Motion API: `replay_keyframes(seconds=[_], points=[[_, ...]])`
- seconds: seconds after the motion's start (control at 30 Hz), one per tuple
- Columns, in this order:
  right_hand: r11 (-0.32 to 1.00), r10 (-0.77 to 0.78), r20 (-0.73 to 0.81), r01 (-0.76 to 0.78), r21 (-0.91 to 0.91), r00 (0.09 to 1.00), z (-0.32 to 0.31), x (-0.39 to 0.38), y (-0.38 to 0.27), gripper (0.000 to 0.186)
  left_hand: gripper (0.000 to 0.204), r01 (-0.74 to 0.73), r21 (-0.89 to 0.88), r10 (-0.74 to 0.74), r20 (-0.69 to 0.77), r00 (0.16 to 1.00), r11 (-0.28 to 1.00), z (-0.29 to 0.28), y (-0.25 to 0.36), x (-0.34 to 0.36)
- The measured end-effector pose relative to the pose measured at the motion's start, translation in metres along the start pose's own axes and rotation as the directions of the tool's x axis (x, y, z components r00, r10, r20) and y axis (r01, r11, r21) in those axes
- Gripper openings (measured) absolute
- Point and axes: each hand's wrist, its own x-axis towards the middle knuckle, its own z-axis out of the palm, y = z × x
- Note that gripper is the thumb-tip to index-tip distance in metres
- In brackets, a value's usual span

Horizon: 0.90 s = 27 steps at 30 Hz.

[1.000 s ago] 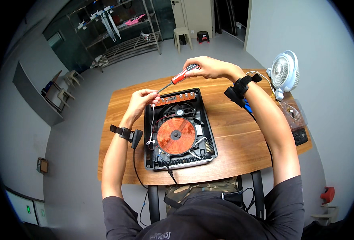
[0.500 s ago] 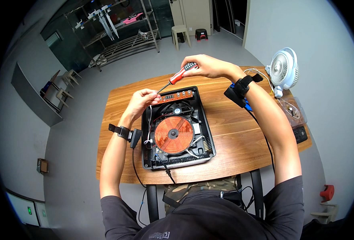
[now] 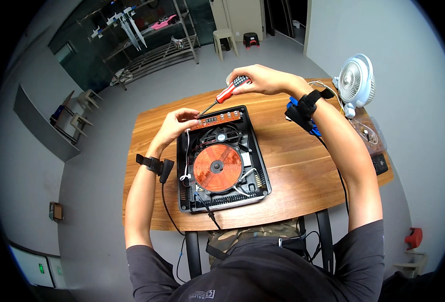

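Our right hand [image 3: 260, 80] grips a screwdriver [image 3: 225, 95], long shaft [image 3: 208, 108] toward eight o'clock, tip unclear, left hand [image 3: 174, 127] half-curled, hold unclear

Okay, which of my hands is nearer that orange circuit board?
Left. Your left hand is at the left end of the circuit board; your right hand is farther, beyond its far edge, gripping the screwdriver.

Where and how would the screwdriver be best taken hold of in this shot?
Probably by its thick red handle, from the upper right, where the right hand grips it: the tool slants, with its thin shaft running down-left towards the left hand, so the broad end faces right.
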Motion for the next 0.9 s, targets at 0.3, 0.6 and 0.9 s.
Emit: replay_keyframes(seconds=[0.3, 0.6, 0.9], points=[[1.000, 0.013, -0.008, -0.013, -0.015, 1.000, 0.002, -0.003, 0.010, 0.043, 0.020, -0.033, 0.208, 0.058, -0.116, 0.992, 0.978, 0.014, -0.009, 0.014], [0.999, 0.014, 0.015, -0.014, -0.035, 1.000, 0.003, -0.004, 0.009, 0.045, 0.021, -0.037, 0.310, 0.076, -0.116, 0.990, 0.950, 0.020, -0.010, 0.016], [0.998, 0.012, 0.019, -0.010, -0.063, 1.000, 0.005, -0.003, 0.009, 0.047, 0.020, -0.054, 0.396, 0.118, -0.140, 0.983, 0.917, 0.025, 0.000, 0.010]])
